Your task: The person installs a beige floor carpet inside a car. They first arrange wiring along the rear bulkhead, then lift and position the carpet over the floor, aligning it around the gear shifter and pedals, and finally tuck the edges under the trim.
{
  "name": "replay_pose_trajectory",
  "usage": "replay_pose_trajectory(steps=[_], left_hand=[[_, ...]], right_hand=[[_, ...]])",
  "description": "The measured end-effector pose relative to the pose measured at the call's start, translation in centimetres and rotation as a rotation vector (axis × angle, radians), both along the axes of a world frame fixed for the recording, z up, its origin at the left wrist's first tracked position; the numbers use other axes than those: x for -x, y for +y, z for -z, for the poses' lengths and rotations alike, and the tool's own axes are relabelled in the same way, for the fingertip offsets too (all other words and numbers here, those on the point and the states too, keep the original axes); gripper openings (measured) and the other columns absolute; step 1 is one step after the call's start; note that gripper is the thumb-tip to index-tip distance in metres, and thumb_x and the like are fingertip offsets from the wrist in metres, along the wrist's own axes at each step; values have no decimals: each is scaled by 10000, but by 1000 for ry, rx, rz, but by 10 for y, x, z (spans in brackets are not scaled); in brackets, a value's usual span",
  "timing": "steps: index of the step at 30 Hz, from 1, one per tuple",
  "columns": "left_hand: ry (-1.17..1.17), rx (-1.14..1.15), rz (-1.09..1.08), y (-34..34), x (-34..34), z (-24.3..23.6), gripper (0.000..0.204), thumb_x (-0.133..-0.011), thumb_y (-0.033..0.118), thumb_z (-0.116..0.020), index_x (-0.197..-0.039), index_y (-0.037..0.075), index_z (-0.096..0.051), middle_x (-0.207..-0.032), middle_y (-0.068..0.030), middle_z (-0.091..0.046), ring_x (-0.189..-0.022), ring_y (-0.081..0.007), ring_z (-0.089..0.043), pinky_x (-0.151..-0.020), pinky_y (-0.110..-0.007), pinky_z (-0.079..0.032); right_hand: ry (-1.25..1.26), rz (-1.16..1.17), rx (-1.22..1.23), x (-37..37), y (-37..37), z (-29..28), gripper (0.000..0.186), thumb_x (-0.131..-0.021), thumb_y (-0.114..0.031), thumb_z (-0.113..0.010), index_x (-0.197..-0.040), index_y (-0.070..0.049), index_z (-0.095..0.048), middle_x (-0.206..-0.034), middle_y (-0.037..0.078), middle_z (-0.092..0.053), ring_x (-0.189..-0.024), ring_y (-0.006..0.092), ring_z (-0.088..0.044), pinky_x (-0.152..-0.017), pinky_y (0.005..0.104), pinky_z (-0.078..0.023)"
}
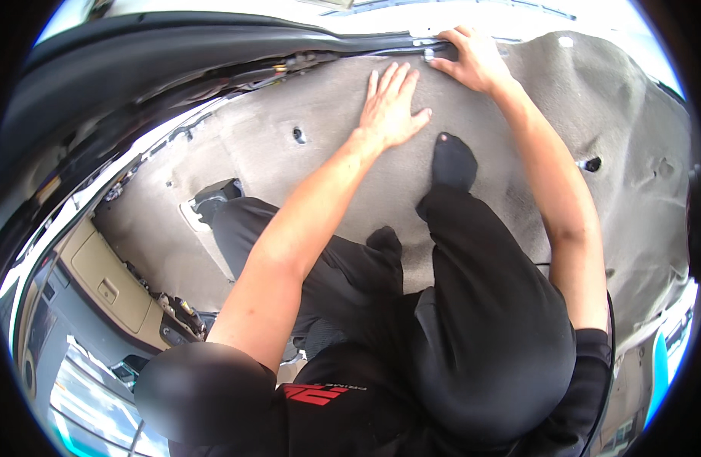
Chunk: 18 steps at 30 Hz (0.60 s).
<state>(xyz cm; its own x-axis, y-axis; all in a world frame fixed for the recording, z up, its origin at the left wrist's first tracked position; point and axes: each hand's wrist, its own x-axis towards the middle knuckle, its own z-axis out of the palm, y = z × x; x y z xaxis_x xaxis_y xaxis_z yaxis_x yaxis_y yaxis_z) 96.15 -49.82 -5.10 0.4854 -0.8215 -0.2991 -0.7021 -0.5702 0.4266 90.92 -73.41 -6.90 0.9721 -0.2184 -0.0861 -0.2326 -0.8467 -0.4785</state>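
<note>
The carpet [328, 171] lies under the person, running up to the upper edge beside the dark trim [175, 57] and bulging in loose folds on the right. The left hand [392, 110] rests flat on it, palm down, fingers spread and holding nothing. The right hand [481, 62] is at the upper edge, its thumb below and its fingers above, next to a small pale clip [430, 55]; whether they pinch the edge, the trim's end or only rest there, one cannot tell.

The likeliest trouble is at that edge: a hard pull on one spot could crack the clip or tear the carpet where it is snagged. The foot [451, 164] stands on the carpet, so its weight may hold the sheet down and strain it if the edge is lifted. The exposed wiring [280, 70] beside the trim might catch on a finger or on the carpet, and the left hand could slip if the fabric slid under it.

The one clear container is the glove box [110, 286] at lower left: its tan door looks closed, hiding any contents. The hole [298, 135] in the carpet holds something small, too blurred to name.
</note>
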Motion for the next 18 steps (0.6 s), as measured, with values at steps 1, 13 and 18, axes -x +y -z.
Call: replay_pose_trajectory(steps=[1, 13, 18], left_hand=[[7, 9, -6, 11, 3, -8, 825, -906, 448, -719, -1549, 19, -432, -1666, -214, -324, -1584, -357, -219, -1290, -595, -124], [42, -343, -389, 147, -31, -36, 1123, -871, 665, -706, -1700, 223, -92, -1760, -177, 16, -1625, -375, -7, -1260, -682, -95], [-146, -355, -358, 142, -28, -35, 1095, -889, 617, -707, -1688, 123, -143, -1757, -180, -53, -1624, -378, -40, -1245, -686, -144]], right_hand=[[55, 15, 10, 6, -1, 1, 532, -943, -417, -733, -1378, -129, -624, -1305, 94, -628, -1336, 271, -529, -1181, 544, -325], [-168, -433, -30, 9, 120, -32, 611, -1001, -366, -649, -1524, -113, -461, -1574, 136, -445, -1468, 308, -425, -1237, 529, -303], [-43, -424, 118, -4, 168, -16, 900, -975, -615, -573, -1643, -90, -275, -1684, 150, -316, -1532, 329, -350, -1239, 518, -297]])
